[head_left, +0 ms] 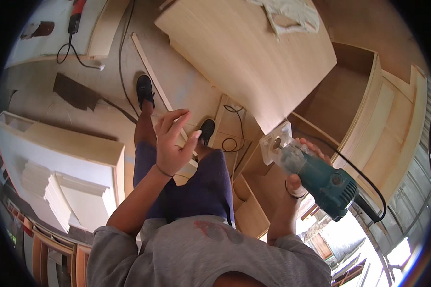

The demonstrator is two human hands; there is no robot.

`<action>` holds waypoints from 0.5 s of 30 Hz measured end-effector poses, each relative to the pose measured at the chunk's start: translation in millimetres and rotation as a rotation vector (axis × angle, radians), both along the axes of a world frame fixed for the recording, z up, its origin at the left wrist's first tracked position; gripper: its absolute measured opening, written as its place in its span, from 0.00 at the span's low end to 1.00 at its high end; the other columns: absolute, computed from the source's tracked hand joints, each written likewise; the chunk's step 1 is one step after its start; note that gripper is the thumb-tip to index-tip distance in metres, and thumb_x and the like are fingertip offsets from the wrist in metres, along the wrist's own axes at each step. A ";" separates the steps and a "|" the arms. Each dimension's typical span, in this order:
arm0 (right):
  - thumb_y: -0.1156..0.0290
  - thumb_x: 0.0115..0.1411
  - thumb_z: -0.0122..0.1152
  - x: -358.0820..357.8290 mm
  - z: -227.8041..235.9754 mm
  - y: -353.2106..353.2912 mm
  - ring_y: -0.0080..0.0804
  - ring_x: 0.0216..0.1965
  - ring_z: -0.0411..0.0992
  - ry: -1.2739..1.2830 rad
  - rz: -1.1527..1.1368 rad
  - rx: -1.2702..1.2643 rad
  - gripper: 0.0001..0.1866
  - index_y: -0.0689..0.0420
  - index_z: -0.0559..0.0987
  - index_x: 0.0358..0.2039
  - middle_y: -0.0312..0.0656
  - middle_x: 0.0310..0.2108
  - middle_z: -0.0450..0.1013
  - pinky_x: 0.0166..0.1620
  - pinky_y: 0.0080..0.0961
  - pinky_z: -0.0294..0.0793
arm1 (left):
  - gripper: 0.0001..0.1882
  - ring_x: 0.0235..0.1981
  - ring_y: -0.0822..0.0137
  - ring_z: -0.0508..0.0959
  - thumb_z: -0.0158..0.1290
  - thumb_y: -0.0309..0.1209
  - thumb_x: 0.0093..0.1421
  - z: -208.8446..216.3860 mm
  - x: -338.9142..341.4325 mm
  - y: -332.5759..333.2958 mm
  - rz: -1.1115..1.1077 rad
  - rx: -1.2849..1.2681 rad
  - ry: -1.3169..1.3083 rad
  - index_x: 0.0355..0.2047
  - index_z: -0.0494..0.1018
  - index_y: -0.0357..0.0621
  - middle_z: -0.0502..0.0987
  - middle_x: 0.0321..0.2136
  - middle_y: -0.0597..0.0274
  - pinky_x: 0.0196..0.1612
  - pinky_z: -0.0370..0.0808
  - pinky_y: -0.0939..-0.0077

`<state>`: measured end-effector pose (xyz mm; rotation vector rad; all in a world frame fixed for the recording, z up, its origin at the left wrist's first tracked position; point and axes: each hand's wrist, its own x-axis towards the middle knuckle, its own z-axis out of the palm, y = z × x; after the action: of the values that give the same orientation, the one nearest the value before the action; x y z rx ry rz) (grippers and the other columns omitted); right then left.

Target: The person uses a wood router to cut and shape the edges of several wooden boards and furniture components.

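At far left, a white cabinet (pixel 76 152) with a pale wooden edge stands beside me. Beyond it, a red tool (pixel 76 13) lies on a white panel (pixel 52 15), its black cord looped near the edge. A dark brown board (pixel 74 91) lies on the floor (pixel 105 79); to its right runs a narrow wood strip (pixel 151 71), passing between my shoes.

My left grip (pixel 174 139) is open, raised above my legs, fingers slightly bent and thumb apart. Ahead and to its right is a wide pale board (pixel 254 62), with a white cloth (pixel 294 16) at its far edge.

The teal router (pixel 321 178) is on my right, tilted, its clear base at the near corner of the pale board; contact cannot be determined. My right grip (pixel 295 183) is closed around its body. Rightmost, an open wooden cabinet (pixel 342 91) stands beyond the router's black cord (pixel 357 170).
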<state>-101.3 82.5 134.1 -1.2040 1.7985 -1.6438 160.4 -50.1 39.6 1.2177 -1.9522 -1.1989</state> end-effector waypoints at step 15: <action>0.57 0.44 0.77 -31.8 -45.5 2.5 0.48 0.53 0.68 0.045 0.440 -0.040 0.45 0.53 0.58 0.57 0.54 0.50 0.67 0.55 0.44 0.70 | 0.42 0.56 0.51 0.64 0.68 0.39 0.44 4.0 -117.4 132.3 0.211 -0.018 0.058 0.58 0.64 0.38 0.66 0.54 0.50 0.58 0.58 0.61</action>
<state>-133.1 85.0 88.6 -1.5339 1.3978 -1.4097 43.0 82.3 43.6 1.3272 -1.7407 -1.0937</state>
